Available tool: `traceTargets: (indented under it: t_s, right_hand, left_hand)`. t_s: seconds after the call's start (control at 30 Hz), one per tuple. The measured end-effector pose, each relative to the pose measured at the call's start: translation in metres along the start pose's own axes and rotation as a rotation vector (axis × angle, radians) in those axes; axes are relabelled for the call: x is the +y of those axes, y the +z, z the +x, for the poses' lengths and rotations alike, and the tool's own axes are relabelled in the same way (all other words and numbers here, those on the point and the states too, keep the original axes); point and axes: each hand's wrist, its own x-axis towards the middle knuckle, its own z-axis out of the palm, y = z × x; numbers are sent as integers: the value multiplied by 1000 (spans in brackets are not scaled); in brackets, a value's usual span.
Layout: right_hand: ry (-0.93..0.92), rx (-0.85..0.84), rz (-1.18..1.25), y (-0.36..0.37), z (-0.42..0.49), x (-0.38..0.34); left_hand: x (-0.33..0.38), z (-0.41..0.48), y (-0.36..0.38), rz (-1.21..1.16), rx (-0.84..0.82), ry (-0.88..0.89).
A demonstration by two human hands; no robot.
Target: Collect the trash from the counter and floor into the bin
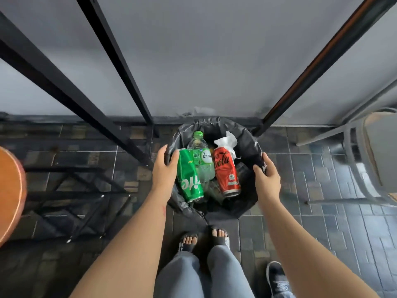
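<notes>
A round bin (pixel 250 145) lined with a black bag stands on the tiled floor against the wall. Inside lie a green can (pixel 190 179), a clear plastic bottle (pixel 199 153) with a green cap, a red cola can (pixel 226 173) and a crumpled white tissue (pixel 226 140). My left hand (pixel 164 168) grips the bin's left rim, fingers curled over the bag. My right hand (pixel 267 176) grips the right rim the same way. My feet in sandals stand just in front of the bin.
Black metal table legs (pixel 120 52) slant down on both sides of the bin. A round wooden stool seat (pixel 10 194) is at the left edge. A metal chair (pixel 365 160) stands right. A dark sneaker (pixel 278 280) lies by my right leg.
</notes>
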Motion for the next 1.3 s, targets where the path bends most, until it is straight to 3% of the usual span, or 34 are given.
traceTargets:
  t_s: [0.27, 0.53, 0.93, 1.1, 1.3]
  right_hand:
    - [1, -77, 18, 69, 120, 69]
    - [-41, -49, 26, 142, 227, 158]
    - [-142, -75, -17, 200, 292, 210]
    - [-285, -104, -180, 211, 294, 217]
    - [-251, -172, -433, 194, 278, 199]
  left_hand:
    - [-89, 105, 70, -58, 91, -27]
    - [-183, 224, 136, -140, 94, -11]
    - [-241, 309, 171, -184, 127, 45]
    - [-252, 316, 169, -6, 113, 72]
    - [-224, 292, 151, 262, 30, 65]
